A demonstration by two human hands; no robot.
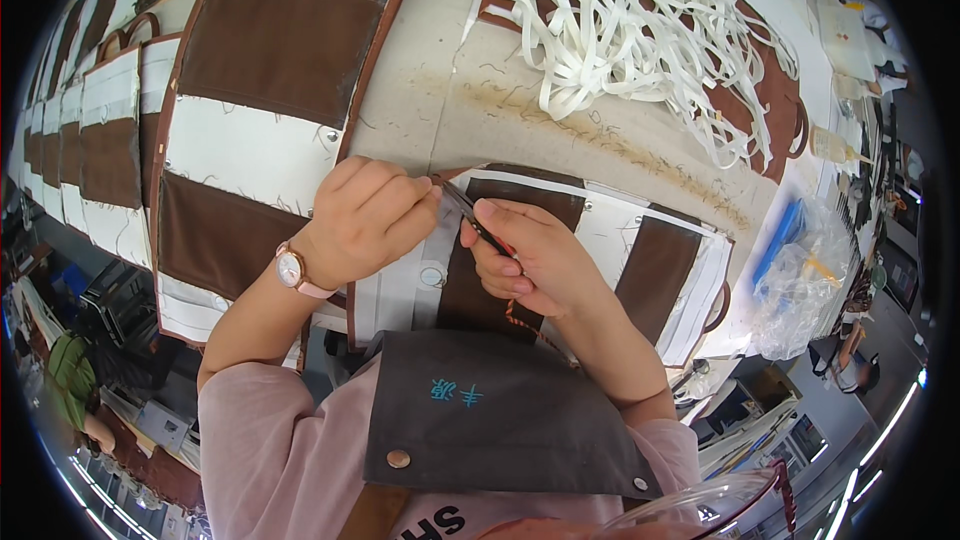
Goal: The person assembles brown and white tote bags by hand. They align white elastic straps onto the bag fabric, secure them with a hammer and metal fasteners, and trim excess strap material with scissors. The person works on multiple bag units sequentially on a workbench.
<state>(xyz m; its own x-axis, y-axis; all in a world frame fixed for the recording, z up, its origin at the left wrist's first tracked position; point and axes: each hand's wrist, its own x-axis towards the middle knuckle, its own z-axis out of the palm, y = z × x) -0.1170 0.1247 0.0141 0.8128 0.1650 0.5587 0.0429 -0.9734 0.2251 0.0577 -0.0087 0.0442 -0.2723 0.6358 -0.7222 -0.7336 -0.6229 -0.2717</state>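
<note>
On the table in front of me lies a brown-and-white striped fabric panel [655, 275] with brown edging, white tape and snap buttons. My left hand [365, 215], a watch on its wrist, is closed in a pinch at the panel's far left corner, where the brown edging shows at the fingertips. My right hand [525, 250] is wrapped round a pair of small dark-handled scissors [480, 227]. Their blades point to the far left and reach that same corner, close to my left fingertips. An orange-and-black cord [535, 329] hangs from below my right hand.
A larger striped panel [270, 55] lies to the left, with several more overlapping beyond it. A heap of white tape [620, 20] rests on brown pieces at the far right. Loose threads [620, 155] litter the table. Clear plastic bags [800, 285] and a bottle [835, 146] stand right.
</note>
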